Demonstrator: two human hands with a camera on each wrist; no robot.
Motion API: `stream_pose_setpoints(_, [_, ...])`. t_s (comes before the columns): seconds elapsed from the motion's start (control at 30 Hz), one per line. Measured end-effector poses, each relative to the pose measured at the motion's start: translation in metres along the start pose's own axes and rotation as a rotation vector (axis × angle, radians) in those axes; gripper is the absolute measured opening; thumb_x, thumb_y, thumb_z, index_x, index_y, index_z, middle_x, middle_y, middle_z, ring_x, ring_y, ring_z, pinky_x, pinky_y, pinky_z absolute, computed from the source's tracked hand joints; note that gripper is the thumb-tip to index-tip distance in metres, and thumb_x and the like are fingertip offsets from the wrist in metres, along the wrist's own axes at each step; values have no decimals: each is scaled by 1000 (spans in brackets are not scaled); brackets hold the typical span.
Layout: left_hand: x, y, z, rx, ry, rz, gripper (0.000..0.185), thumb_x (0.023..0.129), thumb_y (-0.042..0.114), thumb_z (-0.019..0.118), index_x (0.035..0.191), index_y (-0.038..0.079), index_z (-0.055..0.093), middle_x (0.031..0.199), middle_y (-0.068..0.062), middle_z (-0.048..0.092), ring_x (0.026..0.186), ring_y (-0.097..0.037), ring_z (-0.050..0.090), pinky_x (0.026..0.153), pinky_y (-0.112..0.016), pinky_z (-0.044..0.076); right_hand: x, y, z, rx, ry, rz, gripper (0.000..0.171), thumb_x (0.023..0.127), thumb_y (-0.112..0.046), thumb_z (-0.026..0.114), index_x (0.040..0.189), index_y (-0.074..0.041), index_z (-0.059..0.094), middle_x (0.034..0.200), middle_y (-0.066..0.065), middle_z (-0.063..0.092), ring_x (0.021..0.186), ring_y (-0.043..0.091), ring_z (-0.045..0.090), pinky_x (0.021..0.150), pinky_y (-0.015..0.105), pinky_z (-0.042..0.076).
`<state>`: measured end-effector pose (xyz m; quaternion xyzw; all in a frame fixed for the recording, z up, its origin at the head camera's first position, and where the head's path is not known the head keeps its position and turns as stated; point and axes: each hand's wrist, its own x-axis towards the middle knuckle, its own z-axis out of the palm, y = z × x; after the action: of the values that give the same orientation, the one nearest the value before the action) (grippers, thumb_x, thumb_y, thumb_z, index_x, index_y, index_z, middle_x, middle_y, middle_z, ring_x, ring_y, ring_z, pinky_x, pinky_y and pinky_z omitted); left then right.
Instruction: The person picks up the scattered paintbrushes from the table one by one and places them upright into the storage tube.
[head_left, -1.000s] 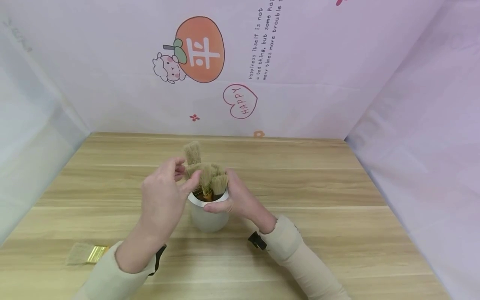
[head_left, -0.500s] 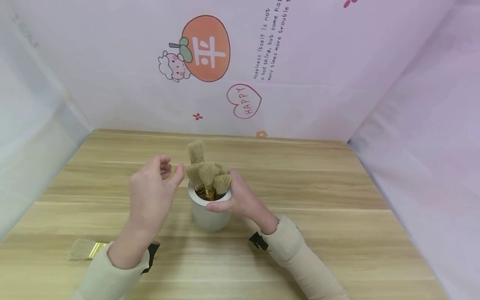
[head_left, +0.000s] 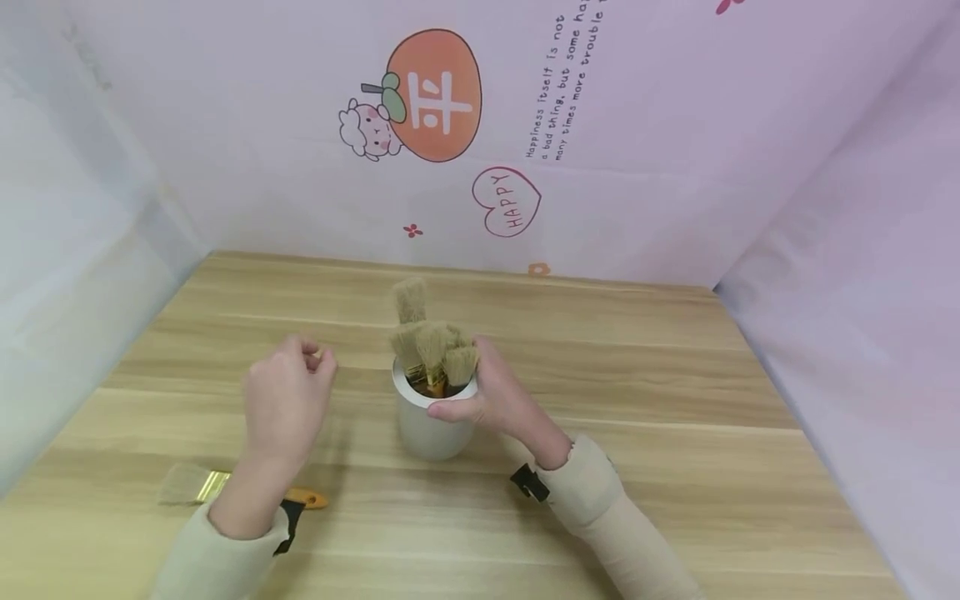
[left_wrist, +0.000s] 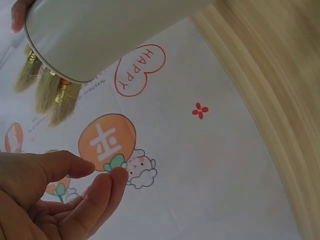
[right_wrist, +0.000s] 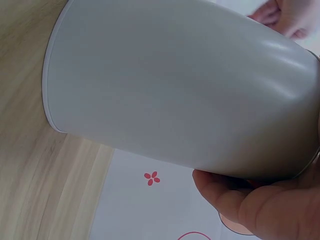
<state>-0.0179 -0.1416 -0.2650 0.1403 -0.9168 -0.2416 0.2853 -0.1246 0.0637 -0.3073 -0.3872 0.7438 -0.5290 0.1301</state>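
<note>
A white cylindrical pot (head_left: 435,429) stands on the table with several bristle paintbrushes (head_left: 433,343) in it, bristles up. My right hand (head_left: 497,396) grips the pot at its upper right side, thumb along the near rim. Left of the pot, my left hand (head_left: 287,400) is raised over the table, holding nothing. Its fingers are loosely curled, with a gap between thumb and fingertips in the left wrist view. Below that wrist lies another paintbrush (head_left: 213,485) with a gold ferrule and orange handle, partly hidden by the forearm. The lower ends of the brushes in the pot are hidden.
The wood-grain table (head_left: 637,400) meets a printed white cloth (head_left: 300,200) along its back edge. Further pale cloth hangs on the left and right sides. Both sleeves carry dark straps near the wrists.
My left hand has drawn away from the brushes, moving left and slightly lower, its fingers closer together. The right hand keeps its grip on the pot. The view has shifted slightly.
</note>
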Motion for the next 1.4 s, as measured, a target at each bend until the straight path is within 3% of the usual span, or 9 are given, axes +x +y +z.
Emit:
stream_pose_setpoints(0.13, [-2,-14,-1,68,-68,-64,25,89,7,58,91,-17,65,71,-27,68,49,-29,62,47,-40,51,1,-1,-1,-6,2,11,71,63,-11,88,125,-20,55,116,-5,66,107,9,59,101,33,44])
stream_pose_setpoints(0.27, [-5,-26,-4,149,-204,-106,35,90,12,57,59,-5,56,45,-10,49,39,-14,41,38,-29,37,1,-2,-1,2,6,22,73,61,-9,89,126,-19,56,116,-3,66,107,11,58,101,33,44])
stream_pose_setpoints(0.4, [-12,-42,-9,233,-400,-134,51,92,19,56,46,11,37,44,4,31,42,-10,29,38,-22,26,2,-3,0,9,5,28,72,61,-10,89,125,-17,56,116,0,67,107,13,58,102,35,43])
stream_pose_setpoints(0.67, [-31,-83,-25,319,-670,-248,52,96,33,54,51,10,42,48,3,33,44,-9,30,40,-20,30,2,-3,1,-7,0,19,73,62,-13,90,126,-17,55,117,-2,66,108,11,58,102,33,43])
stream_pose_setpoints(0.77, [-31,-95,-29,358,-748,-264,53,97,37,51,56,3,53,53,-1,44,49,-14,39,44,-26,36,3,-2,0,-4,3,-11,73,62,-10,89,126,-18,56,116,-2,66,108,12,59,102,33,43])
stream_pose_setpoints(0.9, [-33,-107,-34,382,-815,-312,55,96,40,49,77,-9,65,64,-10,54,57,-19,47,50,-31,41,5,0,0,-25,7,-33,74,62,-10,89,128,-18,55,117,-2,66,110,12,59,104,34,43])
stream_pose_setpoints(1.07, [-37,-114,-37,383,-885,-401,64,94,46,50,99,-17,63,79,-23,59,67,-25,51,56,-35,46,4,1,0,-37,16,-18,74,62,-11,89,128,-16,55,119,0,65,111,13,58,105,37,42])
stream_pose_setpoints(1.17, [-36,-117,-38,395,-890,-382,62,93,45,51,98,-16,64,80,-23,60,69,-27,52,58,-37,47,5,0,-1,-39,19,-22,73,62,-11,89,127,-17,55,119,-1,65,111,13,58,105,36,42])
stream_pose_setpoints(1.4, [-35,-124,-32,379,-847,-349,51,88,42,61,82,-9,65,65,-9,51,60,-20,46,54,-29,40,5,-1,2,-44,17,11,75,63,-10,89,128,-19,54,121,-3,64,114,12,57,106,37,41])
